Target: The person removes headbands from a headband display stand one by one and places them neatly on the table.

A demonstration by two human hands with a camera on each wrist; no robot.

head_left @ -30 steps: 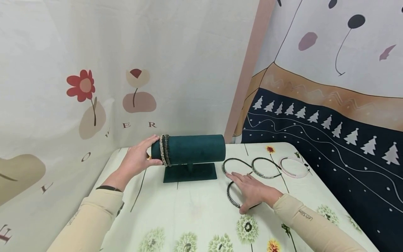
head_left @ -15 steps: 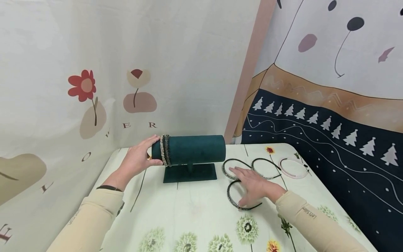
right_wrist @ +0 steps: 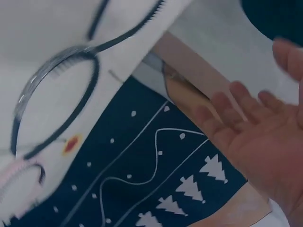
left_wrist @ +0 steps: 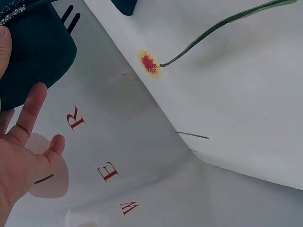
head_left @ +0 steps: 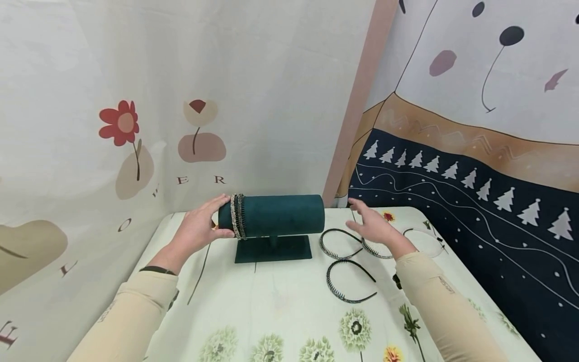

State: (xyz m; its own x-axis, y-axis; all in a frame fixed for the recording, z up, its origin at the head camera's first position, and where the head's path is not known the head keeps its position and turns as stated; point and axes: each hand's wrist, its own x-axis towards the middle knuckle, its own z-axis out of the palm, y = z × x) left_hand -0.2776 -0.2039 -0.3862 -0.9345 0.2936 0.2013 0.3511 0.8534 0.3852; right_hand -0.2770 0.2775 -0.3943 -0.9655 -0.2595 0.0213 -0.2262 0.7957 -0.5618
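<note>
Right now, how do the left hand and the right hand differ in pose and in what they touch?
The left hand grips the left end of the dark green display stand; the right hand is empty, to the right of the stand and apart from it.
The left hand bends round the stand; the right hand is open.
Both hands come out of beige sleeves.

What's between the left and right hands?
Head view: dark green roll with headbands on its left end, then an open gap before the right hand.
</note>
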